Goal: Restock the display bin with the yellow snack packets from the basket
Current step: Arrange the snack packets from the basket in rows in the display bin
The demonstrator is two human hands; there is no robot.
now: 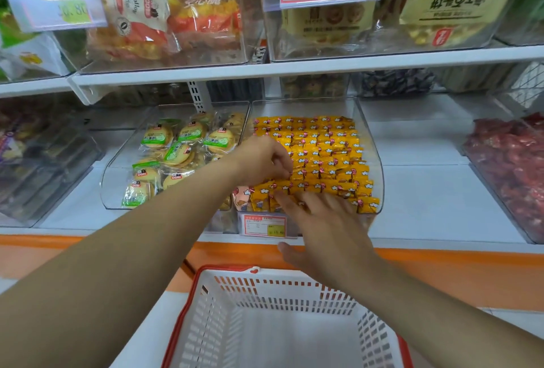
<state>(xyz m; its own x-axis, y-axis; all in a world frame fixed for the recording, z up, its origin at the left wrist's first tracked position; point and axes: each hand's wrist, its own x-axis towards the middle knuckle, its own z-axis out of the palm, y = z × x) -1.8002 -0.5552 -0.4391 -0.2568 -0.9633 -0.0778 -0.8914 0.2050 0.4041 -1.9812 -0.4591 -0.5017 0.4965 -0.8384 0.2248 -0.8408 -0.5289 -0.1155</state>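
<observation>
Yellow snack packets (323, 156), glossy and crimped, fill the clear curved plastic display bin (303, 107) in tight rows on the white shelf (426, 191). The left grip (262, 161) curls, pinching one packet. The right grip (326, 220) lies flat, fingers spread on the front row. A slotted white basket (279, 294) sits below.
</observation>
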